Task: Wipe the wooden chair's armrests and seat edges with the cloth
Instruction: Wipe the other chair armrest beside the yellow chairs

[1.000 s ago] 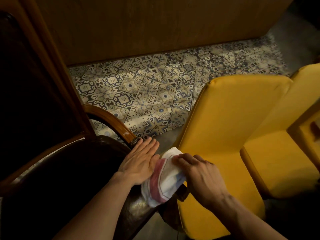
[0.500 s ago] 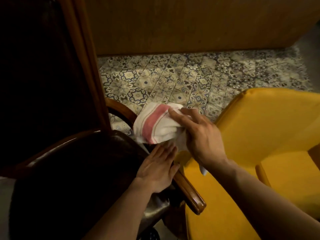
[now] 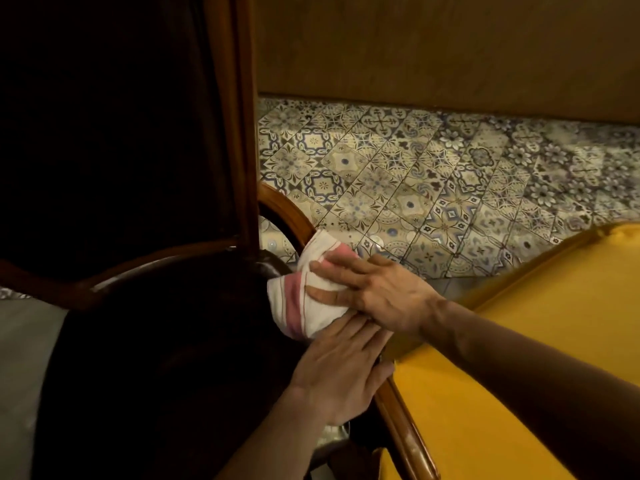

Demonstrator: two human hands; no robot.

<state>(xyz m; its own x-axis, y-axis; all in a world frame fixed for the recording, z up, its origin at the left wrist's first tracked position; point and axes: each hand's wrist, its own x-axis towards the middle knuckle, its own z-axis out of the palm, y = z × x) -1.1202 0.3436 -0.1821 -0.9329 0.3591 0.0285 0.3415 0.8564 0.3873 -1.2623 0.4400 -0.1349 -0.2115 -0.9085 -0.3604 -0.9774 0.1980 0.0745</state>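
We see the cloth (image 3: 304, 299), white with 1 broad pink stripe and thin red lines, bunched over the curved armrest (image 3: 291, 213) of the wooden chair (image 3: 239, 140), at the spot where the armrest passes beside the dark seat (image 3: 166, 341). Its long axis runs from upper right, near the bare arc of the armrest, down and left toward the seat edge, and the pink stripe runs the same way.

The cloth lies under the fingers (image 3: 332, 268) of our right hand (image 3: 377, 292), which press flat on top of it, held close together and nearly straight, pointing left. We see them pressing the cloth rather than curling around it. The right forearm comes in from the lower right, crossing above the yellow chair (image 3: 512, 341).

Our left hand (image 3: 343, 375) rests palm down just below the cloth, fingers extended and side by side, tips touching the cloth's lower edge and tucked under the right hand. It grips nothing. It lies over the armrest, whose lower stretch (image 3: 405, 434) emerges beyond the wrist.

Farther out lie the patterned tile floor (image 3: 433, 188) and a wooden wall panel (image 3: 433, 50).
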